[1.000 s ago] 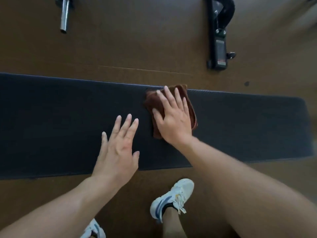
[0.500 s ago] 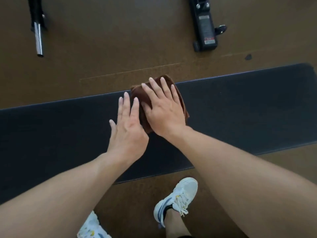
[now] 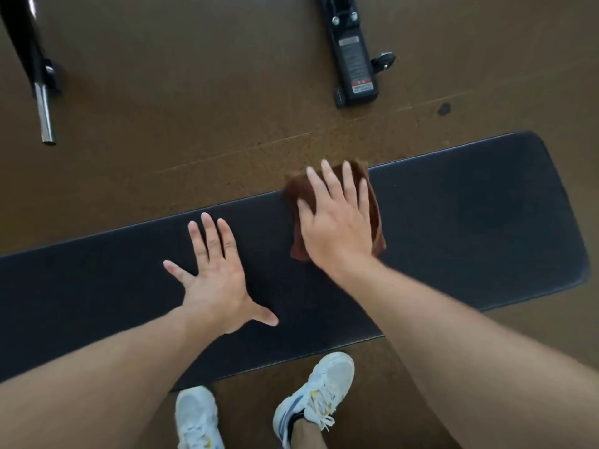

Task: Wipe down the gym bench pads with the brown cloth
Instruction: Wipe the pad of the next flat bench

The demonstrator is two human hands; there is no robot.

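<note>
You're getting soft, even daylight; a faint sheen on the brown floor (image 3: 194,76) beyond your hands. The right hand (image 3: 337,228) smears slightly with motion, and wide-angle bending curves the bench pad (image 3: 470,222) edges.

cloth (image 3: 376,218) on bench pad (image 3: 470,222), right of left hand (image 3: 215,280)

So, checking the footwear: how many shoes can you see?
2: the left shoe at the bottom edge, the right shoe beside the bench pad.
</note>
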